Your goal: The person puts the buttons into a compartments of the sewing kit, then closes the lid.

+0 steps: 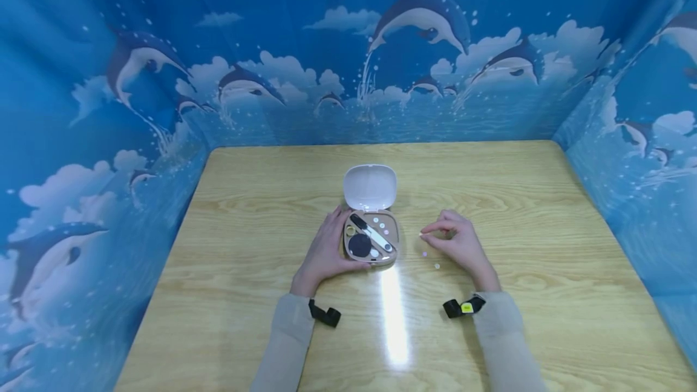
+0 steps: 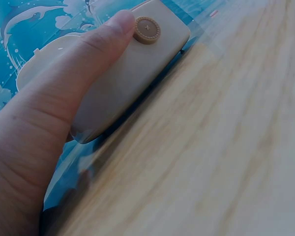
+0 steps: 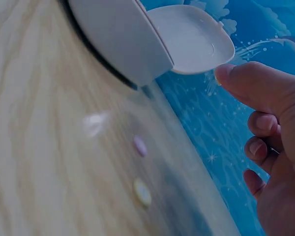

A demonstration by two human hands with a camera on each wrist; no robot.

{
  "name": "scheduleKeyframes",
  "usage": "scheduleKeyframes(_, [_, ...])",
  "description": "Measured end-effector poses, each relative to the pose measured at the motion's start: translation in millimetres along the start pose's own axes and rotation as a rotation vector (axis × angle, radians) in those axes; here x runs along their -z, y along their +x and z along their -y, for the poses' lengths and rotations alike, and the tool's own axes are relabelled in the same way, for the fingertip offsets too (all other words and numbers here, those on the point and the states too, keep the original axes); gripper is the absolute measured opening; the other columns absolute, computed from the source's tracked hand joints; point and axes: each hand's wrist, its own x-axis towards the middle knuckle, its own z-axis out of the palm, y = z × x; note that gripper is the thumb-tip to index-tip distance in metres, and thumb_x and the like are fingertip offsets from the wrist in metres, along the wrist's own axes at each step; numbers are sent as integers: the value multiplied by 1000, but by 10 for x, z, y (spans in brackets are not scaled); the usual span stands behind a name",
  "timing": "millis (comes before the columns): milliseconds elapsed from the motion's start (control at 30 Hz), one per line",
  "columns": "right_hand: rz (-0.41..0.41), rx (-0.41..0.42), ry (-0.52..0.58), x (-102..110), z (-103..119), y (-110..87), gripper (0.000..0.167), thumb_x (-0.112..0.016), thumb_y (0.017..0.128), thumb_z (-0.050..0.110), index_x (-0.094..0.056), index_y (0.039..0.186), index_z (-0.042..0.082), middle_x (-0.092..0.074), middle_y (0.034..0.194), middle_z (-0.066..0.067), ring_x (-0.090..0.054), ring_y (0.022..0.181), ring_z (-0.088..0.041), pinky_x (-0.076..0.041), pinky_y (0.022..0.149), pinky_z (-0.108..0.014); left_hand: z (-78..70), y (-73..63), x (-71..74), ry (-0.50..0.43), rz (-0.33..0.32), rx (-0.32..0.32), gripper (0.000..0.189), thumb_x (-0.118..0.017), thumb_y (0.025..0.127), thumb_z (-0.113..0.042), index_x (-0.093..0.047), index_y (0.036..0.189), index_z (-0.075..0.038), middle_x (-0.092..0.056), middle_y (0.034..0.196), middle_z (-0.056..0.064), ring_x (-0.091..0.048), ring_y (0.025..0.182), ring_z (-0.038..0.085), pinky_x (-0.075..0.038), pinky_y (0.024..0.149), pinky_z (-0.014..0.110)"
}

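Observation:
My left hand (image 1: 327,247) grips an open sewing kit case (image 1: 397,241) from its left side, thumb along the front wall. In the left wrist view the thumb lies beside the round tan clasp (image 2: 147,30). Inside the case lie a white tool with a black end (image 1: 376,236), a dark round piece (image 1: 359,245) and several small buttons (image 1: 382,225). To the right of the case, my right hand (image 1: 457,241) pinches a small pale button (image 1: 420,234) between thumb and forefinger, just above the table. Only a sliver of it shows past the thumb in the right wrist view.
A lilac button (image 1: 425,254) and a pale button (image 1: 437,266) lie on the wooden table (image 1: 245,210) below my right hand. The case's white lid (image 1: 370,186) stands raised at the back. A blue dolphin-print curtain (image 1: 305,120) surrounds the table's far edge and sides.

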Motion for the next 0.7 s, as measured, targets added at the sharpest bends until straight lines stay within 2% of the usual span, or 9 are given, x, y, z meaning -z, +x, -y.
scheduleKeyframes(167, [27, 26, 33, -73, 223, 116, 11, -81, 76, -3, -76, 84, 0, -54, 73, -18, -45, 73, -32, -40, 66, -28, 2, 9, 0, -1, -8, -20, 128, -79, 55, -78, -20, 158, -30, -20, 164, 3, -11, 151, 18, -7, 124, 41])
scheduleKeyframes(267, [40, 25, 39, -159, 135, 170, 10, -82, 76, -2, -76, 84, 2, -54, 72, -15, -44, 72, -28, -39, 66, -27, 1, 8, 1, -1, -10, -24, 129, -79, 55, -79, -20, 158, -29, -20, 164, 4, -11, 151, 19, -8, 124, 42])
scheduleKeyframes(400, [68, -33, 36, -268, -22, 240, 10, -84, 78, 9, -79, 86, 12, -55, 74, -5, -44, 75, -19, -39, 71, -26, -3, 6, 2, -8, -16, -33, 129, -80, 54, -78, -21, 158, -28, -21, 164, 4, -12, 151, 21, -9, 124, 43])
scheduleKeyframes(500, [85, -69, 39, -321, -40, 295, 10, -85, 78, 18, -79, 87, 19, -56, 77, -1, -46, 79, -17, -41, 74, -30, -8, 10, 1, -7, -22, -46, 129, -81, 55, -77, -21, 158, -26, -21, 164, 5, -13, 151, 22, -9, 124, 45])
scheduleKeyframes(700, [119, -68, 3, -409, -29, 386, 12, -85, 78, 22, -79, 87, 21, -56, 79, 3, -46, 81, -18, -39, 79, -34, 3, 7, -4, 13, -14, -36, 130, -78, 55, -80, -20, 158, -27, -22, 164, 4, -13, 151, 22, -9, 124, 44])
